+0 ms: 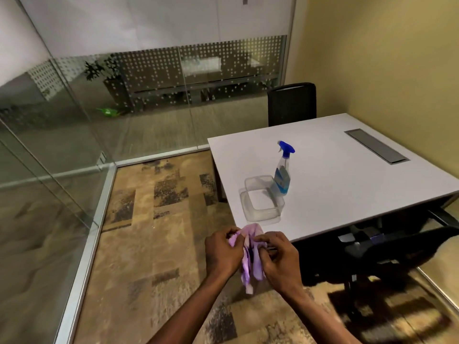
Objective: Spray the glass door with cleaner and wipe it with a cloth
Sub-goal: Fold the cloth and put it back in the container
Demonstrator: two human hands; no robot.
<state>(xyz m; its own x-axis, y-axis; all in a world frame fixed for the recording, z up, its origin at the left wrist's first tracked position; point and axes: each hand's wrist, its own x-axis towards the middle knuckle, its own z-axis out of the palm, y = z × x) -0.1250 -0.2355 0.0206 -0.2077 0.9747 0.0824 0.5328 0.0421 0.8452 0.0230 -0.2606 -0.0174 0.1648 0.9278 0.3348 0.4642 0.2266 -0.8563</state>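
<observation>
Both hands, left hand (222, 252) and right hand (280, 259), pinch the cloth (250, 256) at its top edge, probably folding it for wiping. At one o'clock the spray bottle (283, 173) waits upright on the table (347, 184) (untouched); the glass door (62, 125) lies toward ten o'clock.

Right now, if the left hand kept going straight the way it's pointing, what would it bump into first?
The left hand points up and away, toward the table. It already grips the purple cloth. Beyond that, it would probably meet the table's near corner, then the clear plastic container. Depth is hard to judge from one view.
</observation>
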